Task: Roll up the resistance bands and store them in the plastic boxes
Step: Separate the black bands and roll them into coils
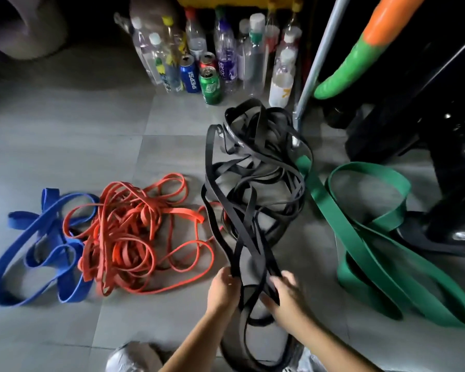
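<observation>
Left hand [223, 288]: fingers curled, gripping black bands [243, 248] | Right hand [287, 299]: fingers curled round the same bands | Both bare forearms reach in from below, hands near each other

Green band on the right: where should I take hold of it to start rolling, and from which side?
Pinch the near folded end of the green band, coming from above on the person's side. It lies flat and wide there, apart from the black bands; its far end seems to run into that tangle.

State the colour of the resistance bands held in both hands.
They are black rubber resistance bands, clearest in the head view.
</observation>
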Demonstrator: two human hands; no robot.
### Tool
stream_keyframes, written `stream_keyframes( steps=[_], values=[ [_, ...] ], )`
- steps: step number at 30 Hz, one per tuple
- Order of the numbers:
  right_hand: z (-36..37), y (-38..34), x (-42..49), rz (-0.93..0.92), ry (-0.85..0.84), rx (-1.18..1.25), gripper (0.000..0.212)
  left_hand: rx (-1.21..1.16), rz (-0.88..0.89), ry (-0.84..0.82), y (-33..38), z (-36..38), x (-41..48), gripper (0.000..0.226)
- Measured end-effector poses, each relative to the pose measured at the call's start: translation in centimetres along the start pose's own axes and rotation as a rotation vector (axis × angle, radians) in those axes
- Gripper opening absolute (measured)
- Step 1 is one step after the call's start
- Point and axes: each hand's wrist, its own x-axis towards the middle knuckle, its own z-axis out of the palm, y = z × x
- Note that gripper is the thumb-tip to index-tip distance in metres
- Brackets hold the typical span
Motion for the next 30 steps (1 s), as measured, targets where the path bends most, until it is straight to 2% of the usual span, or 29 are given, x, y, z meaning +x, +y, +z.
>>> stream_keyframes(
  steps=[2, 4, 6, 9, 11, 13, 15, 17, 19, 20, 21, 23, 24, 26, 30],
  values=[
    [-1.3, -2.0, 0.0, -0.19, 0.017, 0.134, 0.084, -0.035, 0.142, 0.01, 2.0, -1.1, -1.7, 0.015],
    [-3.8, -4.9, -0.4, -0.327, -0.106, 0.238, 0.104, -0.119, 0.253, -0.008, 4.2, -2.3, -3.8, 0.007],
    [-6.7, -7.7, -1.3, -0.353, -0.201, 0.455, 0.105, -0.176, 0.357, 0.023, 6.8, -4.3, -5.9, 0.016],
    [-11.3, -11.0, -3.2, -0.369, -0.193, 0.811, 0.093, -0.255, 0.459, 0.008, 11.6, -8.7, -9.5, 0.028],
    [-14.8, -13.1, -5.0, -0.363, -0.149, 0.722, 0.066, -0.23, 0.53, -0.022, 15.2, -12.1, -12.5, 0.022],
    [-17.6, -15.3, -7.1, -0.363, -0.103, 0.504, 0.038, -0.238, 0.554, -0.054, 18.6, -15.3, -15.9, 0.02],
    [-20.2, -16.8, -9.0, -0.3, 0.027, 0.477, 0.044, -0.256, 0.571, -0.059, 21.9, -18.7, -19.7, 0.023],
    [-23.3, -18.3, -11.3, -0.279, 0.228, 0.531, 0.061, -0.201, 0.65, -0.055, 25.1, -21.7, -23.5, 0.028],
    [-26.7, -19.8, -13.6, -0.356, 0.411, 0.544, 0.088, -0.105, 0.739, -0.077, 28.0, -23.6, -27.7, 0.028],
    [-28.4, -20.5, -14.9, -0.418, 0.473, 0.525, 0.089, -0.047, 0.78, -0.078, 29.3, -24.1, -29.7, 0.028],
    [-30.2, -21.3, -16.1, -0.48, 0.536, 0.469, 0.077, 0.004, 0.816, -0.068, 30.3, -24.4, -31.7, 0.028],
    [-33.2, -22.8, -18.7, -0.544, 0.631, 0.313, 0.032, -0.012, 0.864, -0.049, 31.9, -25.2, -35.2, 0.023],
    [-34.4, -23.3, -19.8, -0.564, 0.635, 0.289, 0.025, -0.069, 0.897, -0.046, 32.6, -25.8, -36.8, 0.02],
    [-35.4, -23.3, -21.0, -0.571, 0.592, 0.345, 0.025, -0.187, 0.977, -0.053, 33.4, -26.9, -39.8, 0.019],
    [-34.1, -21.3, -21.7, -0.467, 0.463, 0.402, 0.016, -0.403, 1.064, -0.11, 34.2, -28.7, -43.3, 0.022]
  ],
)
